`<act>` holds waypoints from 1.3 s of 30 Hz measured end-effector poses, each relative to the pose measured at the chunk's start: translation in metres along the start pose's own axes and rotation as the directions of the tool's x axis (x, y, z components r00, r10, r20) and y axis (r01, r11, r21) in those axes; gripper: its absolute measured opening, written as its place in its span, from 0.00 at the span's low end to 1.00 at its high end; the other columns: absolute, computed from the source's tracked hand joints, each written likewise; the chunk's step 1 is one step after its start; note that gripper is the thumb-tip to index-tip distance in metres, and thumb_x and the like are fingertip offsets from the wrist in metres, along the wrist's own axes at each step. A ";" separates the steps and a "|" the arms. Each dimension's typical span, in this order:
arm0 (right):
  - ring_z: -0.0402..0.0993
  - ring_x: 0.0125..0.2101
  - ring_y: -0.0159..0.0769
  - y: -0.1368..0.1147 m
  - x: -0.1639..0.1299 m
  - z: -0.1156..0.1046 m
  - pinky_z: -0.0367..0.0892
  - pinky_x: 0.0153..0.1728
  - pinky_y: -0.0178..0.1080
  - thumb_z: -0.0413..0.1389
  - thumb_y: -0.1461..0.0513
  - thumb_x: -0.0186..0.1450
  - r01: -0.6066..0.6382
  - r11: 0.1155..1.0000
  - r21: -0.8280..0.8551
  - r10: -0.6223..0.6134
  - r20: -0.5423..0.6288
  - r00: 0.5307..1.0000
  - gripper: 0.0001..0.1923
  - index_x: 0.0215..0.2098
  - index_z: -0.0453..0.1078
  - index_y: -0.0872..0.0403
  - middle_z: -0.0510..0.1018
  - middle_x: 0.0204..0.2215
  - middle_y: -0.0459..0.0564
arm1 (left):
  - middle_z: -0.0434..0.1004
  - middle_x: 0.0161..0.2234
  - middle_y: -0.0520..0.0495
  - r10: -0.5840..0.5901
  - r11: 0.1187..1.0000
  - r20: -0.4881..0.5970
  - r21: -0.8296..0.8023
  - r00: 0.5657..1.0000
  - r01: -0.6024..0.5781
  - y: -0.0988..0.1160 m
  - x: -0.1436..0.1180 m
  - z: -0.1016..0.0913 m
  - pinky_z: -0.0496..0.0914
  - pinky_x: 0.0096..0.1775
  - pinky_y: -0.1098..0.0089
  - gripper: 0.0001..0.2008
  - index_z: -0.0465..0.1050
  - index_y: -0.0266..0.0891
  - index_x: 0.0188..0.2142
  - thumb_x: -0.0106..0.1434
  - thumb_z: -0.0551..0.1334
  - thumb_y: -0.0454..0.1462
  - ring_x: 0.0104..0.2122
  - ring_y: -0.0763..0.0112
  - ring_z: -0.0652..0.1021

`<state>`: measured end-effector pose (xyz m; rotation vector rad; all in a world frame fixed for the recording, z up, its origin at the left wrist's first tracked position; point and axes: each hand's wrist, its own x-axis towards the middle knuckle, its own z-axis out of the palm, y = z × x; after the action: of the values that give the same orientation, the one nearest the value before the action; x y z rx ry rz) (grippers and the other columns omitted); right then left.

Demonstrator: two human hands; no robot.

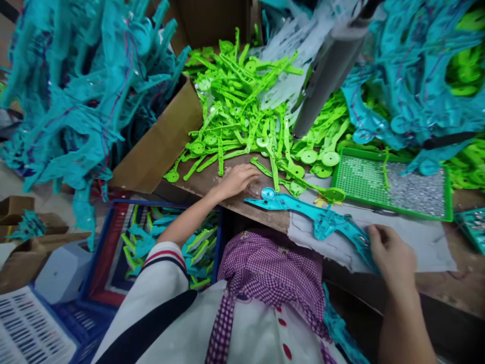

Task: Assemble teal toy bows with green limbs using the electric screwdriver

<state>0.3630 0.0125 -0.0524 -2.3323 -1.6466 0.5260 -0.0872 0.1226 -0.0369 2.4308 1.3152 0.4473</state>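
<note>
My right hand point(392, 255) grips one end of a teal plastic piece point(310, 215) lying along the tabletop's point(212, 182) near edge. My left hand point(238, 179) rests fingers down, loosely curled, on the tabletop beside the green plastic pieces point(242, 111), grasping nothing I can see; a green tray point(390, 184) sits farther right.

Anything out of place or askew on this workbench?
Mostly ordinary clutter. The grey cloth under the teal plastic part looks frayed and hangs past the bench edge. Green plastic parts lie loosely heaped, one poking over that edge.
</note>
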 end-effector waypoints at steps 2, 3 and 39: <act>0.77 0.35 0.51 0.010 0.003 -0.011 0.67 0.34 0.49 0.53 0.47 0.62 0.034 0.985 0.169 -0.054 0.115 0.992 0.18 0.42 0.74 0.47 0.81 0.37 0.59 | 0.75 0.55 0.39 0.011 0.999 0.012 0.051 1.000 -0.012 0.000 0.018 0.010 0.64 0.57 0.56 0.15 0.73 0.40 0.55 0.71 0.56 0.33 0.57 0.59 0.72; 0.78 0.39 0.52 0.014 0.000 -0.019 0.70 0.37 0.49 0.55 0.46 0.60 0.065 0.969 0.239 -0.103 0.151 0.983 0.19 0.44 0.74 0.46 0.81 0.41 0.59 | 0.75 0.55 0.39 0.015 0.997 0.035 0.081 0.999 -0.018 -0.001 0.024 0.015 0.63 0.57 0.56 0.16 0.73 0.39 0.56 0.70 0.57 0.33 0.57 0.58 0.72; 0.68 0.55 0.52 -0.234 0.005 0.035 0.62 0.54 0.55 0.50 0.55 0.72 0.797 0.590 0.129 -0.808 0.091 0.583 0.22 0.63 0.67 0.50 0.74 0.56 0.58 | 0.83 0.39 0.44 -0.340 0.736 0.073 -0.600 0.938 0.313 -0.007 -0.061 -0.009 0.73 0.45 0.63 0.22 0.81 0.40 0.42 0.62 0.62 0.54 0.40 0.62 0.79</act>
<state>0.1498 0.0958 0.0074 -1.2393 -2.4408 0.5169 -0.1280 0.0754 -0.0386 1.6284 1.3226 0.6978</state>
